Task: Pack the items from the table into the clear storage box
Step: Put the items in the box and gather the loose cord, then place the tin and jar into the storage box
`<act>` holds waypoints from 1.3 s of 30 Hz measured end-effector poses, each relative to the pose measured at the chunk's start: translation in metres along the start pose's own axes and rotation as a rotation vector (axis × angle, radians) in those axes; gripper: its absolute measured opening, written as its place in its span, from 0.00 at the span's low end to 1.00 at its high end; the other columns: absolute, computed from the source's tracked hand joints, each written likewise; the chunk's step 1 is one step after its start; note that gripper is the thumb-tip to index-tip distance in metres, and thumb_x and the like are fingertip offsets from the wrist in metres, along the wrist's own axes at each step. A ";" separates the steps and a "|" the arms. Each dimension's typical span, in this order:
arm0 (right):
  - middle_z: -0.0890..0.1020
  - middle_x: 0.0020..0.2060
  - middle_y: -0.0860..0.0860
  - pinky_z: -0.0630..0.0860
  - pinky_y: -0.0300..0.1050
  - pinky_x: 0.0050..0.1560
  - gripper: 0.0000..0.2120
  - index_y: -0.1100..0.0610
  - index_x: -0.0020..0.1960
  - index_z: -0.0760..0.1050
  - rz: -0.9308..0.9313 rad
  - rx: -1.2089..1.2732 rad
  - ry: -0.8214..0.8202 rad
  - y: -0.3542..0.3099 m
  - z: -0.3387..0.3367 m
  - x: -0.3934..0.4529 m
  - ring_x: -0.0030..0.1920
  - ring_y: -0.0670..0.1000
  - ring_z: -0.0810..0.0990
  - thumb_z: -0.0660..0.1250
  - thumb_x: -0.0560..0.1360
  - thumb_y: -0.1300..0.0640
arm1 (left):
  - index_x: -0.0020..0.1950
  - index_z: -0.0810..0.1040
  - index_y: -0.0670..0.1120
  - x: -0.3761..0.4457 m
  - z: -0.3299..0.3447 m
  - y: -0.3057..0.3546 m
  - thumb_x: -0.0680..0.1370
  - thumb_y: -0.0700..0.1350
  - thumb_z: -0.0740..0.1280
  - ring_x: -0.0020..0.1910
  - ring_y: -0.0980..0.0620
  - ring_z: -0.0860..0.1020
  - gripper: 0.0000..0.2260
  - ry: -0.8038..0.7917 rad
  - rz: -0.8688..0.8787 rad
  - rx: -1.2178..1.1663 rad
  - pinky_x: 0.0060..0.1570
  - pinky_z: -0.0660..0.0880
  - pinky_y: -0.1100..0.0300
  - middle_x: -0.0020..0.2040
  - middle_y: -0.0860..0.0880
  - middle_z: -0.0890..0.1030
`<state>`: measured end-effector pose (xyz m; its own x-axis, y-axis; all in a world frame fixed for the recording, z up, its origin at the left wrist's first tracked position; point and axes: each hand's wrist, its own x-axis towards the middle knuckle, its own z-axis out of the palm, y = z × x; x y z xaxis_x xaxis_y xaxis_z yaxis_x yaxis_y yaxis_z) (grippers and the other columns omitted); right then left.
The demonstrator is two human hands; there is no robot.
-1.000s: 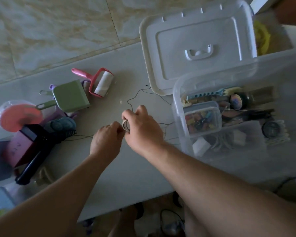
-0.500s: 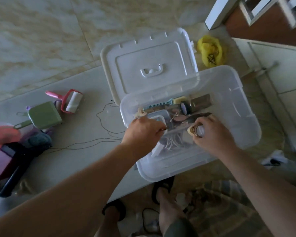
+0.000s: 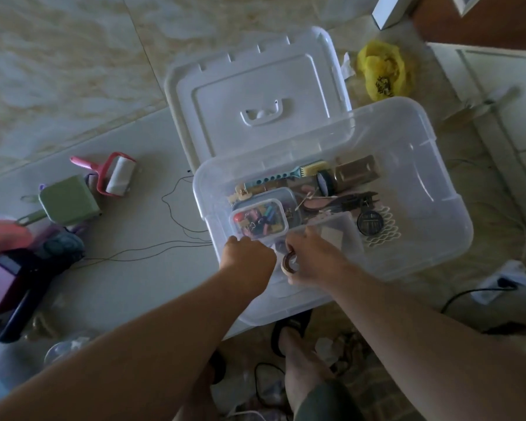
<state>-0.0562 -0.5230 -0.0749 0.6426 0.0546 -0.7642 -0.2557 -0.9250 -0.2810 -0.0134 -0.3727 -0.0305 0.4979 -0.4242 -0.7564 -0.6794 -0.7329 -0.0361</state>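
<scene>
Both forearms are extended forward over the near left corner of the clear storage box [image 3: 438,226], which sits at the table's [image 3: 140,278] right end with its lid [image 3: 255,86] lying open behind it. A small spool [image 3: 289,262] is pinched in the curled fingers of the right hand [image 3: 313,259], just inside the box's near wall. The left hand [image 3: 246,256] is seen knuckles-up beside it; its grip cannot be told. Thin dark thread [image 3: 176,208] trails left of the box.

The storage box [image 3: 422,165] is clear, glossy plastic; its lid [image 3: 255,95] is smooth translucent white plastic. The desk [image 3: 128,268] looks smooth and matt, the floor [image 3: 58,71] polished marble-patterned tile.
</scene>
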 end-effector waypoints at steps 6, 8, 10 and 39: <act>0.62 0.73 0.51 0.76 0.57 0.65 0.44 0.40 0.75 0.60 0.048 -0.007 0.096 -0.005 -0.020 -0.028 0.72 0.58 0.68 0.79 0.67 0.36 | 0.66 0.78 0.56 -0.008 0.003 -0.023 0.77 0.54 0.71 0.67 0.44 0.72 0.18 0.383 0.061 -0.253 0.67 0.70 0.47 0.66 0.47 0.76; 0.61 0.74 0.51 0.75 0.55 0.65 0.40 0.42 0.76 0.60 0.039 -0.015 0.256 -0.014 -0.026 -0.039 0.73 0.58 0.65 0.75 0.71 0.38 | 0.70 0.75 0.56 -0.018 0.008 -0.033 0.72 0.57 0.73 0.69 0.42 0.70 0.26 0.523 0.093 -0.331 0.71 0.69 0.46 0.68 0.47 0.72; 0.61 0.76 0.53 0.74 0.57 0.65 0.39 0.46 0.78 0.59 -0.003 -0.028 0.397 -0.028 -0.028 -0.047 0.74 0.59 0.63 0.72 0.73 0.41 | 0.72 0.72 0.55 -0.029 0.015 -0.045 0.70 0.58 0.74 0.73 0.40 0.67 0.32 0.621 0.106 -0.358 0.74 0.65 0.43 0.72 0.44 0.69; 0.47 0.81 0.51 0.67 0.56 0.75 0.59 0.40 0.81 0.37 -0.615 -0.465 -0.176 -0.449 0.275 0.049 0.79 0.59 0.55 0.79 0.69 0.46 | 0.80 0.60 0.60 -0.243 0.445 -0.275 0.77 0.44 0.68 0.63 0.52 0.71 0.34 0.541 -0.873 -1.293 0.61 0.76 0.55 0.72 0.52 0.64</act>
<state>-0.1083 -0.0018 -0.1456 0.4374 0.6301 -0.6416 0.4613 -0.7696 -0.4414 -0.1870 0.1688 -0.1269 0.7709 0.4065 -0.4905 0.6219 -0.6466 0.4417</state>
